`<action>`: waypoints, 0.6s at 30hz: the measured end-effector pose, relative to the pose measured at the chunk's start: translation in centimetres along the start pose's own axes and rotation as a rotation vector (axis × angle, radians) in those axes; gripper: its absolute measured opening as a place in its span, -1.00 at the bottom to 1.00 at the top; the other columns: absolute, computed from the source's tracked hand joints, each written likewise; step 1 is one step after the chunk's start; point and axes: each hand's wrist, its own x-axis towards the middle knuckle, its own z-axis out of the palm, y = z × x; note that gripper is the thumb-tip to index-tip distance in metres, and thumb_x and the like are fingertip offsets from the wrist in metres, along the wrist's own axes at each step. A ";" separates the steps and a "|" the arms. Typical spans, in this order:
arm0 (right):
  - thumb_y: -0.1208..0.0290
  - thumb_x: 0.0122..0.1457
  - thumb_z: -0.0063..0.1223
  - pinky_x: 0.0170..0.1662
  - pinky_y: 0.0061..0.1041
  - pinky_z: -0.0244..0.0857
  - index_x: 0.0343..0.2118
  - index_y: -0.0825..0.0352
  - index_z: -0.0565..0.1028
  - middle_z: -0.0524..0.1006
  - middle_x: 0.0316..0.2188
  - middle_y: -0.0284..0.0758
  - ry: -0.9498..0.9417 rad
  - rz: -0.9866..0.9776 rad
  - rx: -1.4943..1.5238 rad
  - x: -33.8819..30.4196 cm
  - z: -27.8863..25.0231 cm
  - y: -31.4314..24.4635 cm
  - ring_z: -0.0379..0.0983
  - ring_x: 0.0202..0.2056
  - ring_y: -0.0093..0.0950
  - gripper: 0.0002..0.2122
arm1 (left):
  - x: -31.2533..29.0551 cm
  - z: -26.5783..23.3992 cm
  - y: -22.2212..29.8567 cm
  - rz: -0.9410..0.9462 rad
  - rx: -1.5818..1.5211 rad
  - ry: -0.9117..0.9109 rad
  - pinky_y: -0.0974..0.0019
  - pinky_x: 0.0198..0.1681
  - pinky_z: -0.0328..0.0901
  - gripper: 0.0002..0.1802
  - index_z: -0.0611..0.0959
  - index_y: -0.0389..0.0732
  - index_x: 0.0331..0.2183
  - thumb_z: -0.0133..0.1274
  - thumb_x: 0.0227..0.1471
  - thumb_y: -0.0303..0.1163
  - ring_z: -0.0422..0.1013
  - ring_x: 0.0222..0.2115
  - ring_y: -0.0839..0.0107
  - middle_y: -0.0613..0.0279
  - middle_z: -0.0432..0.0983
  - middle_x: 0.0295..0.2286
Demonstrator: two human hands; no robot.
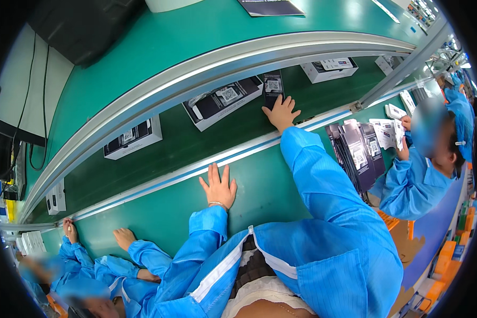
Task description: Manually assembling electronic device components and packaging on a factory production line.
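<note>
My right hand reaches over the dark green conveyor belt with its fingers spread. Its fingertips touch or overlap the lower end of a dark leaflet with a square code on it. Just left of that leaflet is a white box with a similar dark printed top and a clear plastic piece at one end. My left hand rests flat on the green worktop near the metal rail, fingers apart and nothing in it.
More boxes stand on the belt: one box leftward, another box rightward. A metal frame bar arches above. Stacked dark leaflets lie at right, beside a co-worker holding white cards. Other co-workers' hands are at lower left.
</note>
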 end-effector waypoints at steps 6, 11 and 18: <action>0.14 -0.15 0.12 -0.04 0.15 -0.03 -0.02 0.32 0.22 0.18 0.00 -0.03 0.062 -0.088 -0.076 2.3 0.7 2.5 0.07 0.03 -0.09 -0.38 | 0.7 0.4 0.8 0.020 -0.006 0.031 -0.27 0.11 -0.30 -0.43 0.32 0.01 0.05 -0.10 -0.04 -0.12 -0.14 0.17 0.15 0.02 -0.02 0.12; 0.28 -0.26 0.22 -0.11 -0.02 0.15 0.01 0.33 0.10 0.21 -0.13 -0.09 -0.057 0.010 0.001 3.7 -2.0 4.2 0.18 -0.07 -0.10 -0.27 | 0.9 0.5 1.1 0.017 0.009 0.021 -0.26 0.11 -0.31 -0.43 0.31 0.00 0.05 -0.10 -0.04 -0.12 -0.15 0.17 0.14 0.02 -0.03 0.12; 0.30 -0.32 0.37 -0.09 -0.35 0.28 0.10 0.53 -0.04 0.20 -0.03 0.10 -0.011 -0.018 0.320 3.5 -3.0 9.9 0.34 -0.16 -0.02 -0.05 | 0.7 0.9 1.9 0.019 0.015 0.028 -0.28 0.10 -0.28 -0.43 0.29 0.00 0.07 -0.11 -0.02 -0.13 -0.16 0.17 0.13 0.04 -0.05 0.13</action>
